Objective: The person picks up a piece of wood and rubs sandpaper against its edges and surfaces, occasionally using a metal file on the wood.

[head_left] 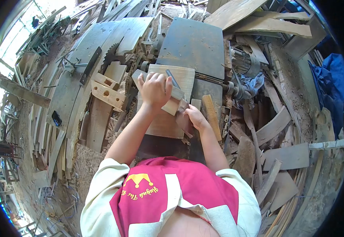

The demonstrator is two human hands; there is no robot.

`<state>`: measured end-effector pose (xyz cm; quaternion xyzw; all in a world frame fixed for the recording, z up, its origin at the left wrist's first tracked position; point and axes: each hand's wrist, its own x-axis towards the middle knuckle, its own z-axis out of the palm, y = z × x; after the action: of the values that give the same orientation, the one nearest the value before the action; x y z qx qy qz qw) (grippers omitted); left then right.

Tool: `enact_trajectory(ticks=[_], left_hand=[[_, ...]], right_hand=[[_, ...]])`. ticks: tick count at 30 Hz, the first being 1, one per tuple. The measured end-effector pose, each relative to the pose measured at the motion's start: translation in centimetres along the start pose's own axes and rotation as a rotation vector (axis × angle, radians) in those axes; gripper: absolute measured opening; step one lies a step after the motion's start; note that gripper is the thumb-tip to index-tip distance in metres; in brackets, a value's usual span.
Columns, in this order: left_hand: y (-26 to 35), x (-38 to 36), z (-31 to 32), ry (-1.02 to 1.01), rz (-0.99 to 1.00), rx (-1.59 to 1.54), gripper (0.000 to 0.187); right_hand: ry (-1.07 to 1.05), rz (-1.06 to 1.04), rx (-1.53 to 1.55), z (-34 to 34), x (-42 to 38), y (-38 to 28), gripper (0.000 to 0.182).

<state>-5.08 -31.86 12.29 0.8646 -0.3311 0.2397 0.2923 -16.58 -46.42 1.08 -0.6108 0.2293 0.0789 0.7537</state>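
Observation:
My left hand (155,90) is curled over a long pale grey bar (177,93) that slants across a light wooden board (160,125). A thin dark metal strip (172,79) sticks up beside its fingers. My right hand (196,117) has its fingers closed on a dark brown flat piece of wood (184,120), close to the bar's lower end. A small pale wood block (171,106) shows under the bar, between both hands. To the right of my right hand lies a narrow wooden block (211,117). My left palm and its grip are partly hidden.
Behind the board is a flat metal machine table (193,45), with a motor (245,62) at its right. On the left bench are a wooden block with holes (108,94), a saw blade (110,55), a handsaw (91,66) and a phone (56,118). Scrap planks (284,158) lie right.

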Motion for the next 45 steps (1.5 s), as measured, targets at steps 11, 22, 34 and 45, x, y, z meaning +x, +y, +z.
enact_trajectory(ticks=[11, 22, 34, 45], left_hand=[[2.7, 2.9, -1.2, -0.45, -0.252, 0.373, 0.073], [2.4, 4.0, -1.4, -0.717, -0.362, 0.245, 0.072], [2.5, 4.1, -1.7, -0.71, -0.397, 0.184, 0.074], [2.1, 4.0, -1.3, -0.685, -0.38, 0.141, 0.073]], right_hand=[[0.117, -0.007, 0.263, 0.9, -0.3, -0.6, 0.037], [0.114, -0.046, 0.318, 1.6, 1.5, -0.6, 0.04], [0.141, -0.281, 0.077, 4.0, -5.5, -10.6, 0.038], [0.151, 0.012, 0.204, 1.1, 2.3, -0.6, 0.036]])
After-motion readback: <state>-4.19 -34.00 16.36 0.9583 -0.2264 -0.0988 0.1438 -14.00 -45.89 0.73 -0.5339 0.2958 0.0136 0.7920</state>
